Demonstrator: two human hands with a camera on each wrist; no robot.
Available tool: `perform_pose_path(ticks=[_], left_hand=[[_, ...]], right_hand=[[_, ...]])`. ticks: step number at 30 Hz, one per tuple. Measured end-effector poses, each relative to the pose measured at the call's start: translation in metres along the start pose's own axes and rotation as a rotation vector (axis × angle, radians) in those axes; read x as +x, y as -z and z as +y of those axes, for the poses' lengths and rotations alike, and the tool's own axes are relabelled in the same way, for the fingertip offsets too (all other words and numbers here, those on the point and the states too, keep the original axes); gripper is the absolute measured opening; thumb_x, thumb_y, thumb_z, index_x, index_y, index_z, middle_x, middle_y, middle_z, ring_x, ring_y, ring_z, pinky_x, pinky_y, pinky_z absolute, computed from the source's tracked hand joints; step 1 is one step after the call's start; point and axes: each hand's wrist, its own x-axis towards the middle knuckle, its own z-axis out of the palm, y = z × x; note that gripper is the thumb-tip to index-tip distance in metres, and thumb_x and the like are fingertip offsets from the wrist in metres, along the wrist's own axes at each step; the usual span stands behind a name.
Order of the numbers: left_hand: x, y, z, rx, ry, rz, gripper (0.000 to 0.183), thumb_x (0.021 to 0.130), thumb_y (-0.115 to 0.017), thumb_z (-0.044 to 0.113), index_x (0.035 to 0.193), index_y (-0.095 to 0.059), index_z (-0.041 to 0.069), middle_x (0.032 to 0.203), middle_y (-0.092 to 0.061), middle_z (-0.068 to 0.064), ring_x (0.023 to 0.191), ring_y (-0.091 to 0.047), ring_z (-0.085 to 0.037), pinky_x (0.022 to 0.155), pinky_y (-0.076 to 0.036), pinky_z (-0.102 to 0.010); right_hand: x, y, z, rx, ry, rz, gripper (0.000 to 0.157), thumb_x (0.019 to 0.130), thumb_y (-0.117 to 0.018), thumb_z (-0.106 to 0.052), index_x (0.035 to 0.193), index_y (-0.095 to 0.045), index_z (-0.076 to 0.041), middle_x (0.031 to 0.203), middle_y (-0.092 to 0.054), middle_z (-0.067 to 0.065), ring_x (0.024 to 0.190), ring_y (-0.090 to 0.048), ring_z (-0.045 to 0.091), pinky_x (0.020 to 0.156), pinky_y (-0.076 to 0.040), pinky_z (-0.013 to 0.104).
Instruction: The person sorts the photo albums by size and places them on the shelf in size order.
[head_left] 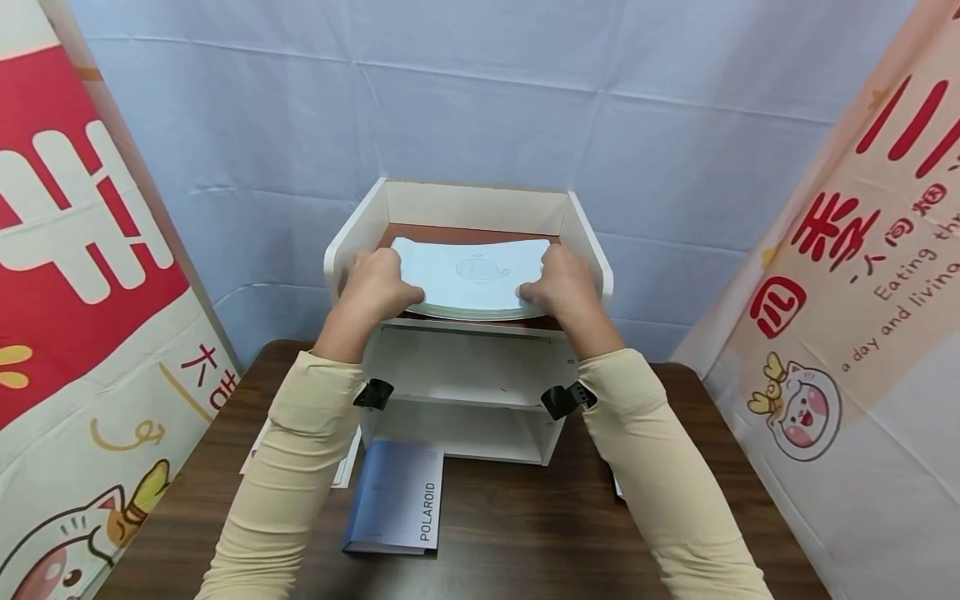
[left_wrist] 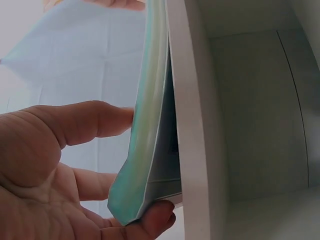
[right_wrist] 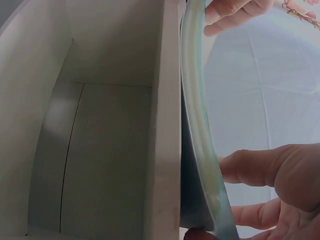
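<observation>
A pale blue stack of paper with a small whale drawing lies at the top level of a white shelf unit. My left hand grips its left end, thumb on top and a fingertip under the edge. At the other end my right hand holds it the same way. The stack's middle sags between the hands, close over the shelf's front edge. In the left wrist view, the layered edge of the stack shows greenish and cream. A dark surface lies beneath it.
A blue book marked POLAROID lies on the dark wooden table before the shelf unit. White papers stick out behind the left forearm. Two lower compartments of the unit face me. Printed cloths hang at both sides.
</observation>
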Motion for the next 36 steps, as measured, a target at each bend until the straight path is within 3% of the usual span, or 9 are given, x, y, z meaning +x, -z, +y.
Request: perform_pose_path(ticks=[5, 9, 13, 17, 22, 29, 36], left_hand=[[-0.003, 0.0, 0.002, -0.015, -0.047, 0.054, 0.054, 0.077, -0.061, 0.014, 0.127, -0.051, -0.004, 0.126, -0.052, -0.017, 0.119, -0.035, -0.037, 0.091, -0.036, -0.044], [-0.005, 0.002, 0.006, 0.004, -0.083, 0.085, 0.053, 0.077, -0.06, 0.013, 0.127, -0.052, -0.001, 0.123, -0.054, -0.016, 0.115, -0.04, -0.034, 0.091, -0.036, -0.044], [-0.007, 0.003, 0.009, 0.027, -0.089, 0.068, 0.052, 0.077, -0.059, 0.014, 0.127, -0.053, 0.001, 0.121, -0.056, -0.015, 0.113, -0.043, -0.031, 0.086, -0.04, -0.042], [-0.012, 0.002, 0.01, 0.033, -0.089, 0.056, 0.052, 0.076, -0.057, 0.014, 0.127, -0.053, 0.001, 0.119, -0.056, -0.014, 0.107, -0.047, -0.029, 0.08, -0.043, -0.041], [-0.033, -0.002, 0.004, 0.025, -0.101, 0.082, 0.048, 0.078, -0.056, 0.014, 0.125, -0.056, 0.003, 0.115, -0.056, -0.015, 0.1, -0.05, -0.028, 0.071, -0.044, -0.041], [-0.056, -0.012, -0.006, -0.005, -0.142, 0.2, 0.04, 0.082, -0.06, 0.017, 0.12, -0.061, 0.006, 0.108, -0.057, -0.015, 0.092, -0.053, -0.03, 0.068, -0.045, -0.044], [-0.071, -0.017, -0.013, 0.039, -0.103, 0.168, 0.041, 0.084, -0.062, 0.022, 0.122, -0.06, 0.007, 0.112, -0.057, -0.016, 0.094, -0.055, -0.035, 0.072, -0.045, -0.051]], right_hand=[[-0.003, -0.001, 0.0, 0.026, 0.011, 0.031, 0.043, 0.08, -0.066, -0.021, 0.111, -0.053, 0.004, 0.104, -0.056, 0.018, 0.092, -0.052, 0.033, 0.074, -0.045, 0.042], [-0.005, 0.0, -0.002, 0.034, 0.041, 0.043, 0.04, 0.08, -0.064, -0.019, 0.111, -0.055, 0.004, 0.109, -0.057, 0.017, 0.098, -0.051, 0.033, 0.079, -0.044, 0.043], [-0.005, 0.001, -0.003, 0.041, 0.03, 0.011, 0.047, 0.081, -0.062, -0.02, 0.121, -0.054, 0.003, 0.118, -0.056, 0.016, 0.107, -0.05, 0.032, 0.085, -0.044, 0.043], [-0.009, 0.001, -0.003, 0.045, 0.046, 0.015, 0.046, 0.083, -0.06, -0.022, 0.122, -0.053, 0.002, 0.118, -0.055, 0.016, 0.104, -0.051, 0.031, 0.084, -0.043, 0.043], [-0.033, 0.0, -0.001, 0.088, 0.099, 0.057, 0.046, 0.086, -0.061, -0.027, 0.123, -0.053, -0.001, 0.109, -0.06, 0.015, 0.092, -0.055, 0.029, 0.077, -0.045, 0.043], [-0.057, -0.003, -0.007, 0.13, 0.172, 0.134, 0.044, 0.084, -0.066, -0.028, 0.119, -0.057, -0.003, 0.107, -0.062, 0.015, 0.09, -0.057, 0.028, 0.071, -0.046, 0.042], [-0.075, -0.01, -0.014, 0.1, 0.234, 0.143, 0.046, 0.081, -0.07, -0.028, 0.118, -0.059, -0.002, 0.108, -0.062, 0.015, 0.092, -0.058, 0.028, 0.074, -0.046, 0.041]])
